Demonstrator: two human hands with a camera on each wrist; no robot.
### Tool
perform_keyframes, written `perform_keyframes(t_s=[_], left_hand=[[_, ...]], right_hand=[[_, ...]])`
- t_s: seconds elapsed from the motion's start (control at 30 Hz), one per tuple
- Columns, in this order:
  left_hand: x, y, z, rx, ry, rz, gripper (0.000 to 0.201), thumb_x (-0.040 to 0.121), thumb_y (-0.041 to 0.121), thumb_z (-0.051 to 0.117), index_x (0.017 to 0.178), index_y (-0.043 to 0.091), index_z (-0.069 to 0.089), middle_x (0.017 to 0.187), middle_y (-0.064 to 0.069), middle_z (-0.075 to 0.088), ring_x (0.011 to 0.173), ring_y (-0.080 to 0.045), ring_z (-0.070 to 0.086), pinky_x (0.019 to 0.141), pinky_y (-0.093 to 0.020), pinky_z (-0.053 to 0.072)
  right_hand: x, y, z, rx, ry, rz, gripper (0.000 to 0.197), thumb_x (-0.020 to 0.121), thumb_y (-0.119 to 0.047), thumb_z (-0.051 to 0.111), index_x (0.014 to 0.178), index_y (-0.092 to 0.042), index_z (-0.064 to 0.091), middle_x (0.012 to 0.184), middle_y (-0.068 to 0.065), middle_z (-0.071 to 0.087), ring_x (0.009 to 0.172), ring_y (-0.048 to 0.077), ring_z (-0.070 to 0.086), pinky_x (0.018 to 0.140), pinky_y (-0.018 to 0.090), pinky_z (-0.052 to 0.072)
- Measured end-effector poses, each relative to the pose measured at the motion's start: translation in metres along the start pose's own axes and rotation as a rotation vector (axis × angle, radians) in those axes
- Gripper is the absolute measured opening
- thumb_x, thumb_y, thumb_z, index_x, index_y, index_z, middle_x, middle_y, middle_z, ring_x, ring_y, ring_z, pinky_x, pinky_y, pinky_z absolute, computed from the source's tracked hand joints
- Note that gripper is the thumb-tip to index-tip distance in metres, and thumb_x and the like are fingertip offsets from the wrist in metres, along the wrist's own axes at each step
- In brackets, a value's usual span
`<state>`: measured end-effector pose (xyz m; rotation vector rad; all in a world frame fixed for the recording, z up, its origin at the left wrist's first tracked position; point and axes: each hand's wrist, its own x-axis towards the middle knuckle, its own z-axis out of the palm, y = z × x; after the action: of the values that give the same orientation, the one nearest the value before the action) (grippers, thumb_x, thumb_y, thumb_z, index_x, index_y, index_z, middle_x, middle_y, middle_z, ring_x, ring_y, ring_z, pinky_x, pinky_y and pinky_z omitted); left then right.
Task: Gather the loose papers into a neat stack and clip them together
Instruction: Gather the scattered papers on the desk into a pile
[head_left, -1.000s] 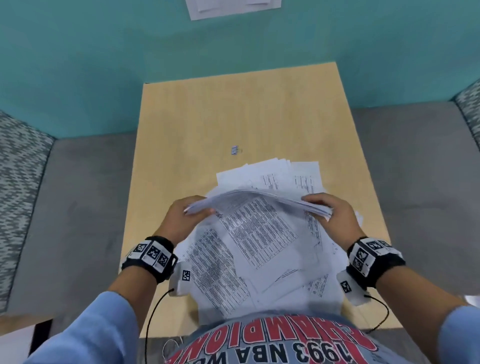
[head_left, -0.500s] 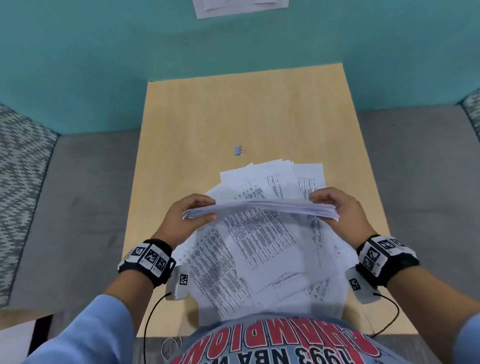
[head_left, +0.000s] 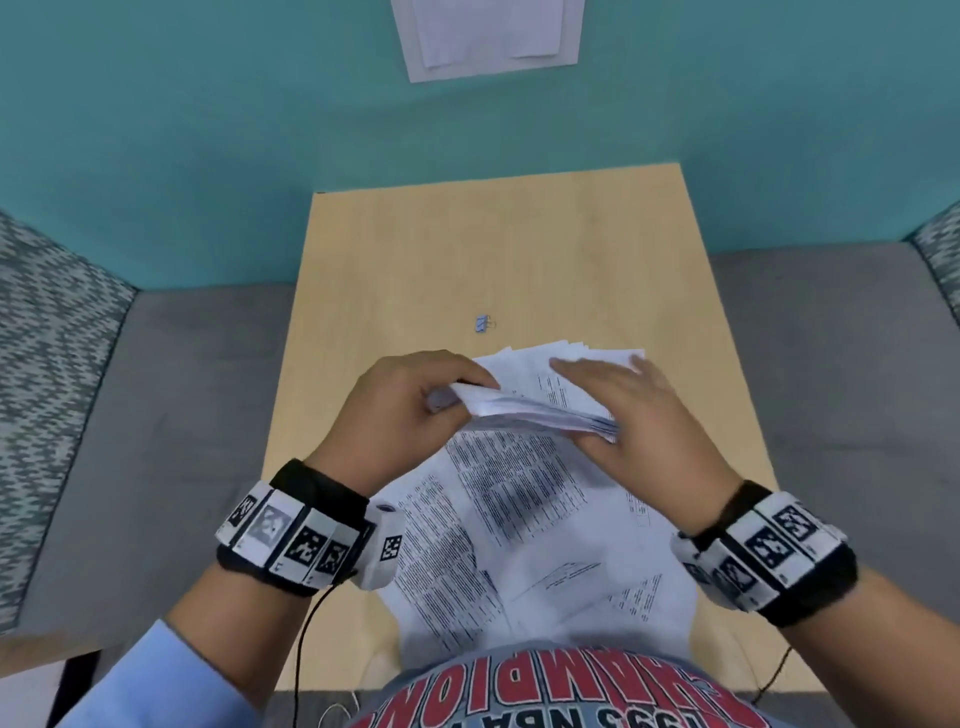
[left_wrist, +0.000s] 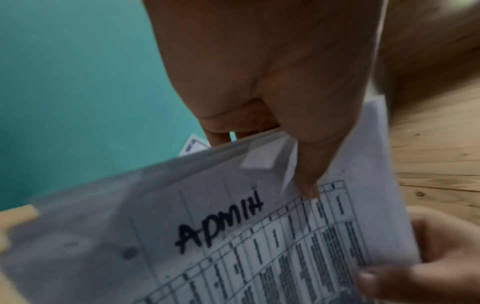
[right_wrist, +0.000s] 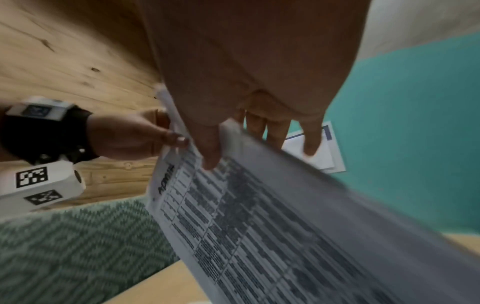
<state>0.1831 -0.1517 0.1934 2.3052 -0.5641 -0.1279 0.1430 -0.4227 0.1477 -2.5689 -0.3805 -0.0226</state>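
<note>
A bundle of printed papers (head_left: 524, 410) is held up over the table (head_left: 467, 249), tilted on edge. My left hand (head_left: 457, 395) pinches its left end; in the left wrist view the thumb (left_wrist: 306, 181) presses a sheet marked "ADMIN" (left_wrist: 221, 226). My right hand (head_left: 587, 405) holds the right end, with straight fingers (head_left: 597, 371) over the far face and the thumb (right_wrist: 210, 156) on the near face. More loose sheets (head_left: 519, 519) lie fanned under the hands. A small blue binder clip (head_left: 484, 323) lies on the table just beyond them.
The table's far end backs onto a teal wall (head_left: 208, 130) with a paper notice (head_left: 488, 36) pinned high up. Grey bench seats (head_left: 182, 389) with patterned cushions (head_left: 47, 338) flank the table. My shirt covers its near edge.
The hands have drawn closer together and lifted the bundle farther from me, tilting it. The right hand shifted from gripping the bundle's end to laying its fingers along its far face.
</note>
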Motion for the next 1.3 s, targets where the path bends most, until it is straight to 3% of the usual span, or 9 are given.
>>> perform_keyframes(t_s=[0.13, 0.27, 0.4, 0.53, 0.67, 0.77, 1.03, 1.13, 1.3], left_hand=[[0.007, 0.021, -0.002, 0.065, 0.019, -0.097, 0.031, 0.089, 0.046, 0.077, 0.117, 0.041, 0.066, 0.087, 0.02, 0.074, 0.08, -0.006, 0.069, 0.074, -0.032, 0.055], [-0.001, -0.002, -0.023, -0.091, 0.134, -0.338, 0.028, 0.08, 0.04, 0.09, 0.095, 0.023, 0.074, 0.082, 0.005, 0.076, 0.071, -0.009, 0.063, 0.067, -0.029, 0.047], [-0.015, 0.006, -0.028, -0.702, 0.232, -0.248, 0.04, 0.081, 0.002, 0.086, 0.12, 0.003, 0.074, 0.11, -0.003, 0.083, 0.097, -0.01, 0.077, 0.084, -0.024, 0.059], [-0.015, 0.011, 0.005, -0.688, 0.119, -0.295, 0.025, 0.079, 0.008, 0.09, 0.101, 0.017, 0.082, 0.094, 0.002, 0.084, 0.093, -0.013, 0.08, 0.09, -0.034, 0.063], [-0.028, -0.009, 0.06, -0.607, 0.056, -0.455, 0.034, 0.083, 0.019, 0.089, 0.115, 0.015, 0.078, 0.106, -0.002, 0.082, 0.098, -0.017, 0.078, 0.101, -0.051, 0.059], [-0.035, -0.02, 0.073, -0.595, 0.115, -0.539, 0.029, 0.091, 0.022, 0.083, 0.118, 0.018, 0.076, 0.079, 0.017, 0.079, 0.071, 0.006, 0.073, 0.08, -0.025, 0.062], [-0.041, -0.023, 0.067, -0.618, 0.273, -0.439, 0.03, 0.088, 0.019, 0.083, 0.11, 0.038, 0.073, 0.107, 0.022, 0.08, 0.105, -0.002, 0.076, 0.093, -0.023, 0.061], [-0.052, -0.037, 0.084, -0.52, 0.115, -0.524, 0.021, 0.088, 0.033, 0.084, 0.108, 0.034, 0.077, 0.106, 0.008, 0.082, 0.099, -0.012, 0.078, 0.094, -0.047, 0.063], [-0.045, -0.04, 0.091, -0.561, 0.282, -0.538, 0.012, 0.088, 0.038, 0.083, 0.093, 0.032, 0.073, 0.083, 0.001, 0.079, 0.074, -0.013, 0.07, 0.075, -0.032, 0.06]], right_hand=[[0.01, -0.008, 0.001, 0.217, -0.002, 0.123, 0.012, 0.096, -0.02, 0.072, 0.102, -0.028, 0.08, 0.074, -0.018, 0.075, 0.07, 0.002, 0.068, 0.062, 0.018, 0.039], [0.002, 0.002, -0.013, 0.469, 0.011, 0.228, 0.044, 0.094, -0.029, 0.076, 0.058, -0.024, 0.052, 0.049, -0.011, 0.045, 0.046, 0.006, 0.039, 0.054, 0.027, 0.031], [-0.007, 0.002, -0.033, 0.784, 0.16, 0.308, 0.052, 0.086, -0.038, 0.084, 0.077, 0.011, 0.068, 0.079, 0.032, 0.071, 0.067, 0.044, 0.065, 0.068, 0.036, 0.053], [-0.01, -0.006, -0.025, 0.909, 0.298, 0.342, 0.016, 0.08, -0.015, 0.085, 0.095, -0.019, 0.08, 0.092, -0.014, 0.083, 0.088, 0.003, 0.077, 0.081, 0.022, 0.06], [-0.018, 0.006, 0.025, 0.856, 0.148, 0.54, 0.027, 0.082, -0.02, 0.088, 0.107, -0.015, 0.079, 0.09, -0.011, 0.082, 0.084, 0.003, 0.076, 0.074, 0.015, 0.057], [-0.019, 0.011, 0.042, 0.815, 0.108, 0.603, 0.011, 0.087, -0.021, 0.084, 0.088, -0.02, 0.073, 0.054, -0.017, 0.07, 0.05, -0.006, 0.061, 0.054, 0.013, 0.048], [-0.017, 0.004, 0.032, 0.857, 0.192, 0.423, 0.024, 0.084, -0.018, 0.087, 0.107, -0.02, 0.08, 0.1, -0.01, 0.083, 0.098, 0.005, 0.077, 0.087, 0.014, 0.057], [-0.02, 0.012, 0.05, 0.711, 0.019, 0.563, 0.021, 0.087, -0.028, 0.084, 0.092, -0.009, 0.077, 0.085, 0.004, 0.082, 0.083, 0.018, 0.078, 0.077, 0.037, 0.063], [-0.016, 0.008, 0.045, 0.713, 0.089, 0.573, 0.042, 0.094, -0.031, 0.075, 0.055, -0.019, 0.064, 0.045, -0.012, 0.052, 0.041, 0.006, 0.048, 0.053, 0.025, 0.041]])
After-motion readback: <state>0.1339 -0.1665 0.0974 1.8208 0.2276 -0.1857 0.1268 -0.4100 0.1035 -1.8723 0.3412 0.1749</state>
